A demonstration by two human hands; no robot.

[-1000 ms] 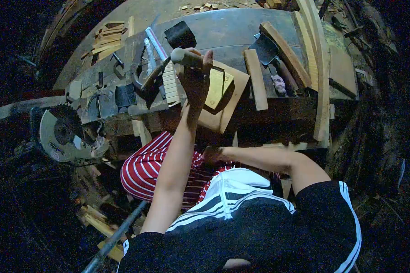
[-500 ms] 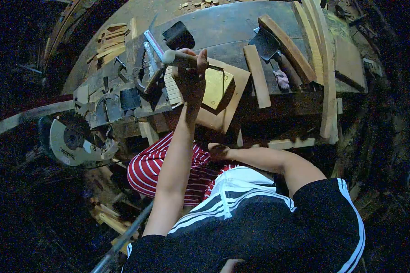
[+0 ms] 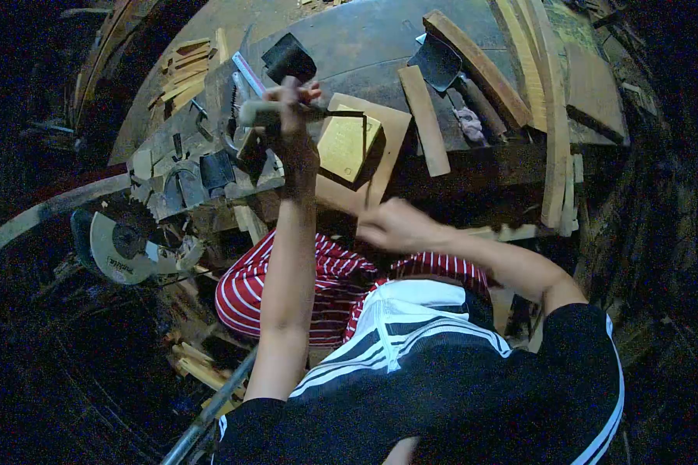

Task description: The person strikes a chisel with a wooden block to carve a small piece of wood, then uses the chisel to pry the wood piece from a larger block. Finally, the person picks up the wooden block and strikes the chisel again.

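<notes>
My left hand (image 3: 293, 136) is closed around the pale handle (image 3: 257, 114) of a tool whose thin dark rod (image 3: 364, 136) runs right and then bends down. The rod's end hangs over a yellow rectangular block (image 3: 347, 147) with faint marks on its top. That block rests on a flat light-brown wooden board (image 3: 395, 124) at the bench's near edge. Just below the board, my right hand (image 3: 403, 225) has its fingers curled together above my lap. Whatever may be between those fingers is hidden.
Wooden strips (image 3: 424, 120) and a long beam (image 3: 481, 70) lie to the right, near a dark trowel-like blade (image 3: 436, 63) and a crumpled cloth (image 3: 468, 124). A circular saw (image 3: 120, 248) sits at the left. A ruler (image 3: 248, 74) and a dark block (image 3: 288, 58) lie behind my left hand.
My left hand has shifted left with the tool, whose rod now shows more fully over the yellow block. My right hand has risen from my lap toward the board's near edge.
</notes>
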